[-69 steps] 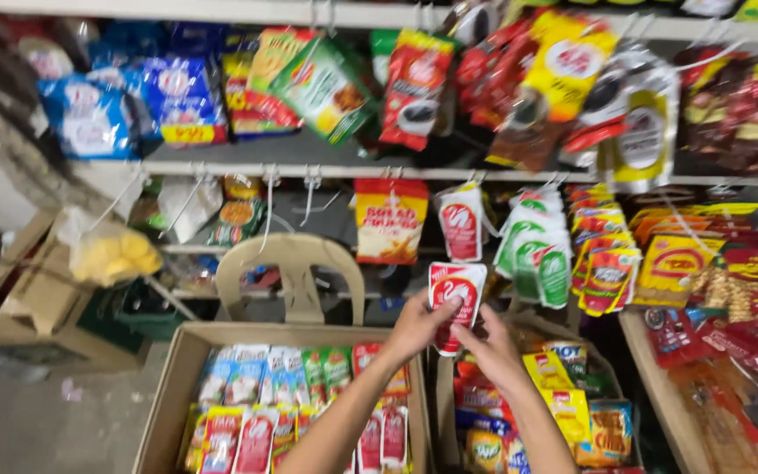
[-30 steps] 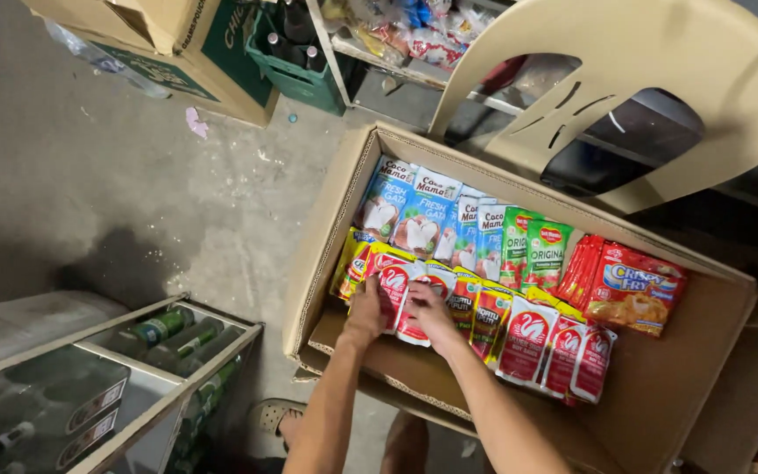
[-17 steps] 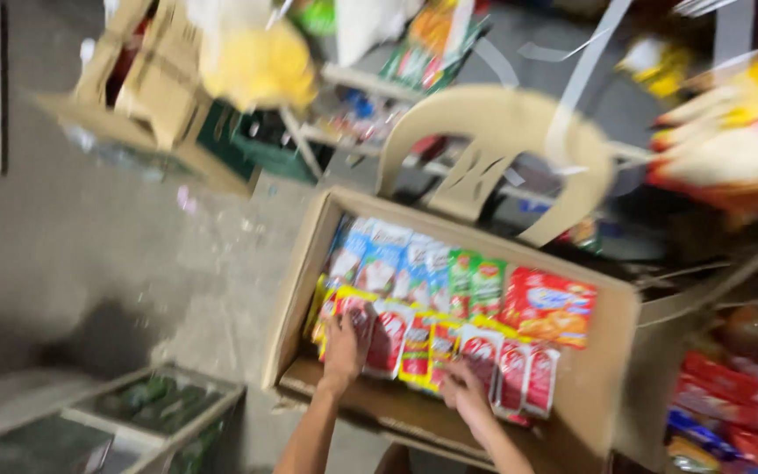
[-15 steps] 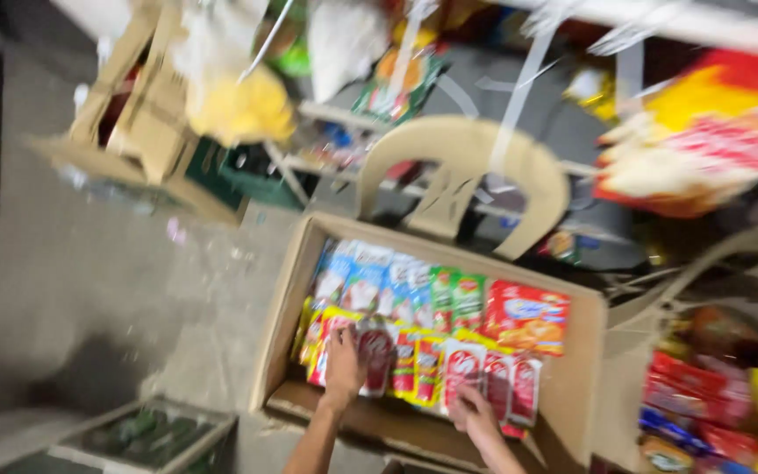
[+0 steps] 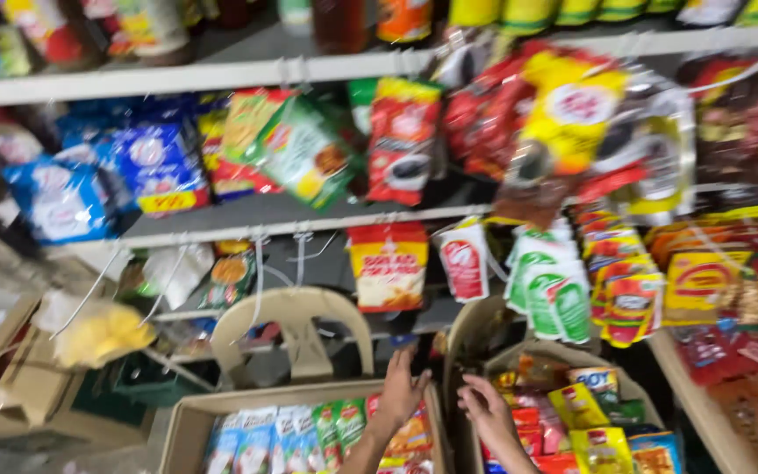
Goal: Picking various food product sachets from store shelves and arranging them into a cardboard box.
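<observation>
My left hand (image 5: 401, 391) is raised with its fingers apart and nothing in it, above the right end of a cardboard box (image 5: 188, 420) filled with rows of blue, green and red sachets (image 5: 309, 434). Close beside it, my right hand (image 5: 484, 411) is also lifted, loosely spread and without any packet, over a second box of snack packets (image 5: 591, 411). Above both hands, a red and white sachet (image 5: 465, 260) hangs from a wire rail, next to a yellow and red packet (image 5: 388, 265). The picture is blurred.
A beige plastic chair (image 5: 293, 326) stands behind the sachet box. Hanging green and white packets (image 5: 547, 283), red and yellow packets (image 5: 629, 281) and blue bags (image 5: 146, 167) crowd the shelves. A yellow bag (image 5: 103, 333) and cardboard cartons (image 5: 2, 386) sit at the left.
My view has swung up from the box on the floor to the shelves. Both hands left the red sachets in the box and rose toward the hanging packets.
</observation>
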